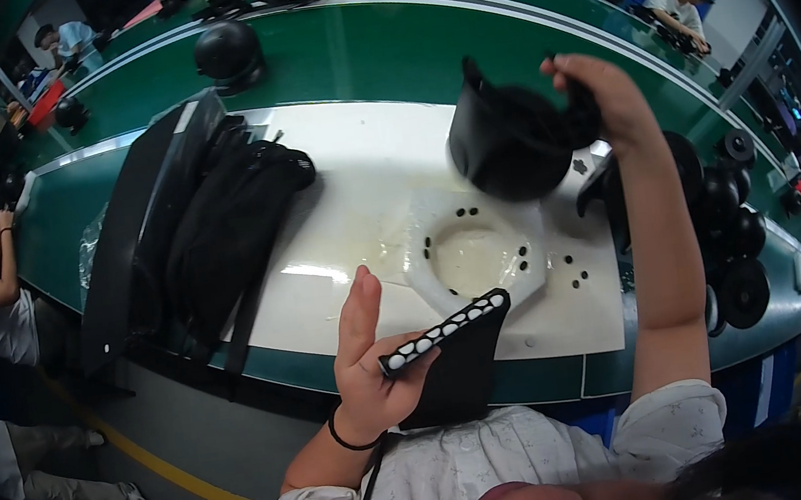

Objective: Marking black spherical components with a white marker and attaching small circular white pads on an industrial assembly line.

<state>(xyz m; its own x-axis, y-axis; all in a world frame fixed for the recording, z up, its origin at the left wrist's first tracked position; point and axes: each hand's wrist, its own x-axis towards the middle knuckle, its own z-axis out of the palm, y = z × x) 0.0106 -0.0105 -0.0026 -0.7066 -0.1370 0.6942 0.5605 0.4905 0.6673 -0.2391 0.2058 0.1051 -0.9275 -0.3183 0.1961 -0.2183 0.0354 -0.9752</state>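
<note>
My left hand (374, 385) is closed on a flat black piece (461, 372) in front of my body, with its thumb pointing up. A row of white round dots (446, 331) runs along the edge of that piece. Farther off to the right, my right hand (606, 90) grips a black helmet shell (512, 141) by its right side. The shell is tilted over the white board and slightly blurred. Below it sits a white ring-shaped stand (422, 262) wrapped in clear film, with several small black dots on it.
Black fabric bags (240, 205) and a curved black panel (135, 243) lie at left on the white board (338, 148). Several black helmet parts (734, 234) crowd the right. A black helmet (228, 53) stands on the green conveyor (336, 48). People work at the sides and far back.
</note>
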